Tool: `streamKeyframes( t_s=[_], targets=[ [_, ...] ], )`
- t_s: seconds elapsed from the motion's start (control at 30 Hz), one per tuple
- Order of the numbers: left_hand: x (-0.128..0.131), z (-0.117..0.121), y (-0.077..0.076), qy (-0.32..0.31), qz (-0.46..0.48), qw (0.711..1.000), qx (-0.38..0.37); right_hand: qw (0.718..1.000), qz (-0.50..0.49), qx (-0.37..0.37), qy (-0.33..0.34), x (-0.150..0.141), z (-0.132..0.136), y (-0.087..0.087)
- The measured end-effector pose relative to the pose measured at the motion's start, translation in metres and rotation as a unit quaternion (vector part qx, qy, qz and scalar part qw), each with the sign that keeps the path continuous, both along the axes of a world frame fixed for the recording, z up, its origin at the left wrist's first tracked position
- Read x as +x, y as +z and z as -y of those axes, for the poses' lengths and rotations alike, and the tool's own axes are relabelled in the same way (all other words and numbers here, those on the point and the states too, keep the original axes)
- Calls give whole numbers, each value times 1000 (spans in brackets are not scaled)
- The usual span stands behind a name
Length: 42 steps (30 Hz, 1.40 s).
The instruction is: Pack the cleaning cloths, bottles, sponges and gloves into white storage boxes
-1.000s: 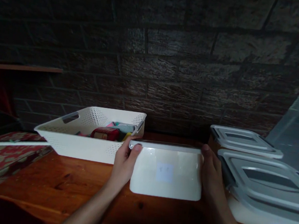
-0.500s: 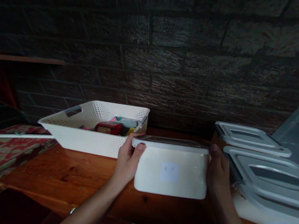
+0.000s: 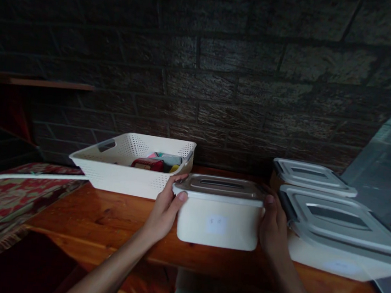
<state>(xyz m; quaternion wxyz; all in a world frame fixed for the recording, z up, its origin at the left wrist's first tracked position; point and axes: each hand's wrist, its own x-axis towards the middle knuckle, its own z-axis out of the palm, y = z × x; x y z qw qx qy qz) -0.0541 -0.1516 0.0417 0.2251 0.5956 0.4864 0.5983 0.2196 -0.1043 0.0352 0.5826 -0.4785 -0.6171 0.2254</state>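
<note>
A white lidded storage box (image 3: 193,227) is between my two hands, over the front part of the wooden table. Its grey lid (image 3: 226,186) is on, and a small pale label with faint marks sits on the front wall. My left hand (image 3: 165,206) grips the left end, thumb on the front corner under the lid's rim. At the right end my right hand (image 3: 273,223) closes round the side, its thumb near the rim. Whether the box's base touches the table (image 3: 105,223), I cannot tell.
A white perforated basket (image 3: 116,176) holding several packages, one of them red, stands behind to the left. To the right are two more lidded boxes, a near one (image 3: 330,251) and a far one (image 3: 313,176). A dark brick wall (image 3: 214,93) rises behind.
The view has shifted, so more of the held box's lid top shows. Both hands still hold the box by its ends, and it appears slightly lower and farther away.
</note>
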Motion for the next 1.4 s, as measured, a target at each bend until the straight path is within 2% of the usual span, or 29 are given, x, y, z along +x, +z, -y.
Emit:
streamKeyframes(
  t_s=[0.13, 0.3, 0.53, 0.8, 0.9, 1.0, 1.13, 1.27, 1.4],
  targets=[
    [-8, 11, 4, 16, -17, 1000, -5, 1000, 14, 13, 14, 3, 9, -6],
    [-14, 25, 14, 6, -24, 991, -129, 997, 67, 46, 15, 9, 16, -12],
    [-26, 29, 21, 6, -91, 975, -204, 989, 136, 38, 35, 15, 31, -12],
    [-31, 29, 35, -8, -160, 951, -263, 974, 224, 8, 14, 19, 45, 5],
    [-30, 28, 44, 11, -186, 942, -280, 965, 253, -54, 34, 21, 45, 19],
    [-30, 26, 54, 38, -253, 926, -277, 944, 304, -113, 69, 24, 40, 37],
    [-32, 20, 63, 38, -298, 914, -273, 912, 378, -129, 89, 22, 28, 56],
    [-32, 17, 63, 37, -295, 914, -276, 892, 428, -139, 44, 16, 16, 60],
    [-29, 18, 60, 42, -277, 921, -272, 901, 407, -142, 39, 14, 11, 58]
  ],
)
